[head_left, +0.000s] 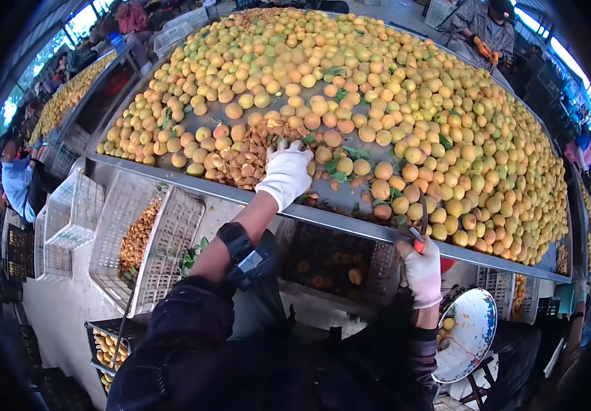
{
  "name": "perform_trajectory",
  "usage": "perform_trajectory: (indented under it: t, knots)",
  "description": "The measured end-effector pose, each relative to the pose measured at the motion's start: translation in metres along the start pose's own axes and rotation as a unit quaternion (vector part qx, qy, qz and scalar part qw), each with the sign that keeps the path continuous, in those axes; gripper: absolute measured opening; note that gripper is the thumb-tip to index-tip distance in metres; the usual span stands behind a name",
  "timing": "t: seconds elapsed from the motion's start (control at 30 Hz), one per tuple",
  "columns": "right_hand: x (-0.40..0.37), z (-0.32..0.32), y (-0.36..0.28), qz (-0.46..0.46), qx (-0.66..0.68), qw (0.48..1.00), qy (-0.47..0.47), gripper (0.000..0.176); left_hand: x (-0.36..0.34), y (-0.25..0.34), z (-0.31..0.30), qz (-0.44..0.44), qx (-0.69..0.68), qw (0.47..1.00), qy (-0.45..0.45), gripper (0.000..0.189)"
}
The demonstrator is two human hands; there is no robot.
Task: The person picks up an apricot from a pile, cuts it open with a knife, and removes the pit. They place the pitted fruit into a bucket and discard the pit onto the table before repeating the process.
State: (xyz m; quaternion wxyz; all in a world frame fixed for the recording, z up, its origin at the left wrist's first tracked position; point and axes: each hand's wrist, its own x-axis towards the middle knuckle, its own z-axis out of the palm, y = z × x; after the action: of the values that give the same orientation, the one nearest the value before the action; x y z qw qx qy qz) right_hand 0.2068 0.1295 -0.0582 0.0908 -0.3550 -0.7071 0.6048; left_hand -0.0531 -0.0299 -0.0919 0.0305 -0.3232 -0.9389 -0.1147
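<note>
A large heap of yellow-orange apricots (487,171) covers the metal table (193,182). My left hand (286,175), in a white glove, lies over the right side of a mound of small orange-brown pieces (241,161), its fingers stretched and apart. At the table's front edge, my right hand (422,274), also gloved, is closed round the red handle of a curved knife (423,214). The dark blade points up beside several apricots. Green leaves (337,169) and scraps lie on the metal between both hands.
Below the table edge are a white crate (175,253) beside orange-brown pieces and a dark-filled crate (384,270). A white basin (470,335) stands at lower right. Black crates of yellow fruit (108,349) sit lower left. Across the table is a person in orange gloves (485,49).
</note>
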Motion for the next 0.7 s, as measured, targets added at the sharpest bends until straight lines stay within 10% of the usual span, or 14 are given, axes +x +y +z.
perform_trajectory:
  t: [0.2,0.27,0.37,0.47,0.5,0.6,0.7]
  knots:
    - [-0.006,0.016,-0.01,-0.019,0.056,0.998,0.001,0.02,-0.001,0.01,-0.006,0.023,-0.025,0.999,0.021,0.05]
    - [-0.007,0.018,-0.024,-0.013,0.166,0.986,0.019,0.019,-0.013,0.021,-0.01,0.078,-0.538,0.839,-0.033,0.059]
    - [-0.006,0.028,-0.044,-0.022,0.207,0.978,-0.016,0.016,-0.052,0.071,-0.049,0.027,-0.68,0.715,-0.16,0.061]
    - [-0.007,0.034,-0.045,-0.027,0.189,0.982,-0.004,0.013,-0.074,0.098,-0.036,0.131,-0.653,0.738,-0.108,0.067]
    - [-0.01,0.03,-0.045,-0.076,0.182,0.98,-0.004,0.021,-0.085,0.101,-0.042,0.09,-0.765,0.616,-0.163,0.062]
    - [-0.031,0.009,-0.052,-0.082,0.201,0.975,-0.041,0.016,-0.104,0.109,-0.058,0.0,-0.857,0.463,-0.227,0.052]
    - [-0.04,0.003,-0.043,-0.097,0.128,0.985,-0.058,0.022,-0.112,0.119,-0.044,0.001,-0.862,0.445,-0.243,0.045]
